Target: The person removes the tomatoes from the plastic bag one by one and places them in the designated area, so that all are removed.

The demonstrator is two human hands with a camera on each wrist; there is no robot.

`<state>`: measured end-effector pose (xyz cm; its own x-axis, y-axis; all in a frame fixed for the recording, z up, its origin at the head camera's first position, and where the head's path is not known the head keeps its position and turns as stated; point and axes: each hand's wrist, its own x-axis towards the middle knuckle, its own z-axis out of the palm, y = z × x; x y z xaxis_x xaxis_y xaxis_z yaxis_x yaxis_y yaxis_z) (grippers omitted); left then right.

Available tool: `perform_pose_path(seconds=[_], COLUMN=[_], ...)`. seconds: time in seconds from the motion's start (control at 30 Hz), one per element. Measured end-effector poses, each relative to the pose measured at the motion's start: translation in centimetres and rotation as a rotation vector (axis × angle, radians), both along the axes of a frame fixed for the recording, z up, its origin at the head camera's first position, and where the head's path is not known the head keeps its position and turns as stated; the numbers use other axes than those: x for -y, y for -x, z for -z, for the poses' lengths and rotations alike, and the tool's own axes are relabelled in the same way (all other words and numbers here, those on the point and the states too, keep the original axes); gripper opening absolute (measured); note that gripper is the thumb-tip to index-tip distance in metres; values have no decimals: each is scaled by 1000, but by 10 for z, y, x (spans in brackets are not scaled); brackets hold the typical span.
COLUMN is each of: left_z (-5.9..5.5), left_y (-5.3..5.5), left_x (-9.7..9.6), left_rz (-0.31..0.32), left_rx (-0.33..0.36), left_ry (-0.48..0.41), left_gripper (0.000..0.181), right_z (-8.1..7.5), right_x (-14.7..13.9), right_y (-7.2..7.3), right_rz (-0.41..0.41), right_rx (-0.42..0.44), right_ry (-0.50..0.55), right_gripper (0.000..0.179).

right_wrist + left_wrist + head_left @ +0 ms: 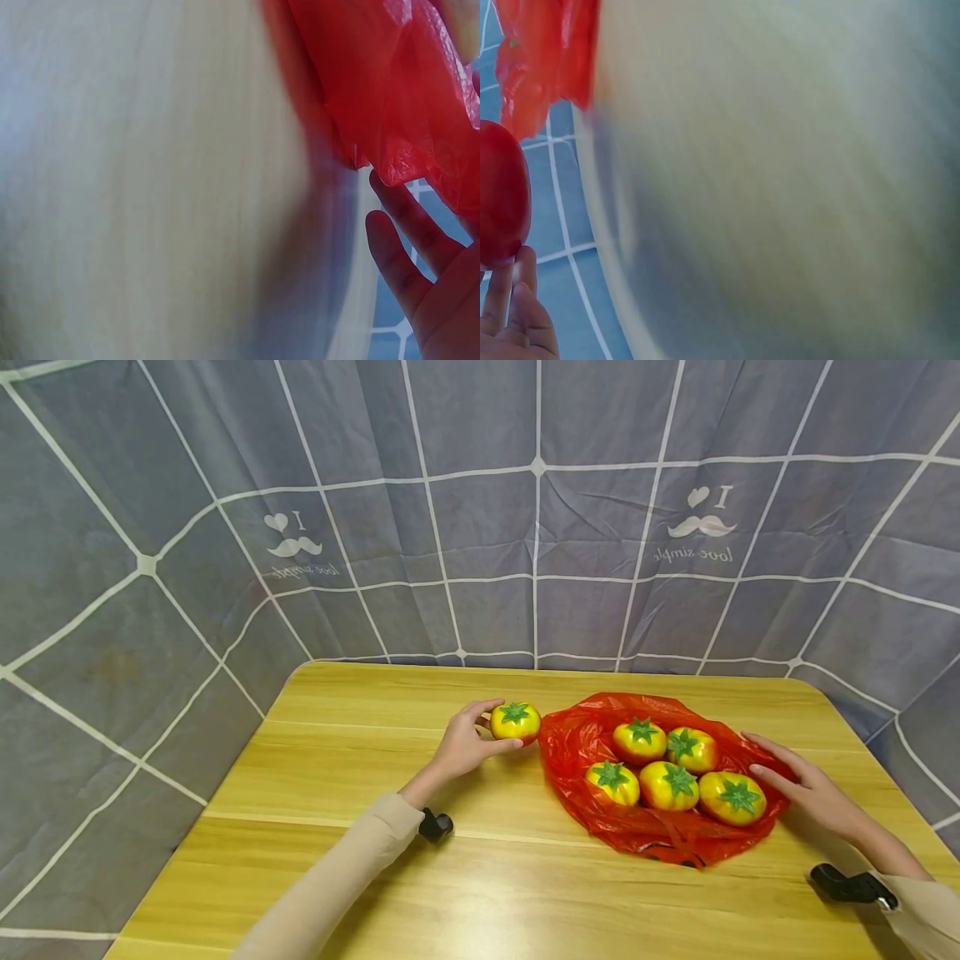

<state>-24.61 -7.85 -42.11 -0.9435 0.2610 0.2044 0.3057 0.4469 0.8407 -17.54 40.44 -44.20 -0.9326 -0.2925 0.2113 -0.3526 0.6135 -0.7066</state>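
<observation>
In the head view my left hand (467, 742) holds a yellow-and-red tomato (515, 723) with a green star-shaped top, thumb and fingers on opposite sides of it. The tomato's red underside (501, 196) fills the left edge of the left wrist view. Right beside it, a spread-out red plastic bag (567, 777) lies on the table with several similar tomatoes (670, 787) on it. My right hand (821, 795) is at the bag's right edge, its fingers extended. In the right wrist view, fingertips (384, 225) show close to the hanging plastic; whether they touch it I cannot tell.
The wooden table (480, 893) has rounded far corners. A grey curtain (480, 527) with white grid lines stands behind it and along the sides. Black wrist mounts (851, 885) sit at both sleeves.
</observation>
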Motion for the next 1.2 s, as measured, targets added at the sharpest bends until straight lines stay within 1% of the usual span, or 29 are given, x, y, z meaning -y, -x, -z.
perform_pose_path(seconds=[0.17,0.47,0.7,0.87,1.2], left_z=[3,8,9,10,8], left_y=[1,5,8,10,15], left_x=[6,12,14,13,15], left_rz=[-1,-1,-4,12,30], left_rx=[-6,19,50,65,66], left_ry=[26,53,86,120,193], left_gripper=[69,70,68,69,69], right_z=[0,0,-1,-1,0], right_x=[0,1,2,3,2], right_y=[0,-1,-1,0,1], right_rz=[1,4,12,13,17], right_rx=[1,-5,13,22,21], right_ry=[-6,-2,-5,-3,-7], right_gripper=[53,53,53,51,51])
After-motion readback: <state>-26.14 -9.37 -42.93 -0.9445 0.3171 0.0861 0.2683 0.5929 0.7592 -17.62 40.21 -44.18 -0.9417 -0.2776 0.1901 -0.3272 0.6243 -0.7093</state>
